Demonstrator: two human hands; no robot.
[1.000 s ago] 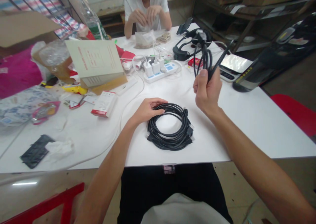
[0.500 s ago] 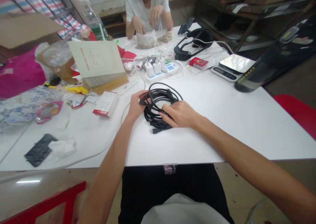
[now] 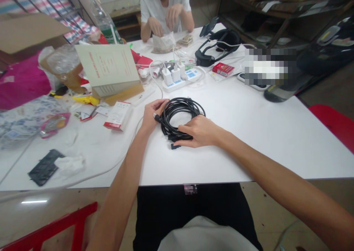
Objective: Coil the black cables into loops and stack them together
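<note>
A black cable (image 3: 181,105) lies wound in a thick coil on the white table (image 3: 249,140). My left hand (image 3: 151,114) is closed on the coil's left side, and a black plug (image 3: 157,117) sticks out beside its fingers. On the coil's lower right, my right hand (image 3: 200,131) grips the loops with thumb and fingers. Another connector (image 3: 174,146) shows just below the coil, near my right fingertips. Parts of the loops are hidden behind both hands.
Beyond the coil is a white power strip (image 3: 181,82) with chargers plugged in. A small white-and-red box (image 3: 118,115) and a standing booklet (image 3: 110,68) are to the left. A dark bottle (image 3: 279,92) is at right. Across the table, a person (image 3: 166,14) handles a clear bag.
The loose upper loop has come down into the coil, which now looks tighter and rounder. My right hand has moved slightly down and its fingers reach further under the coil's edge.
</note>
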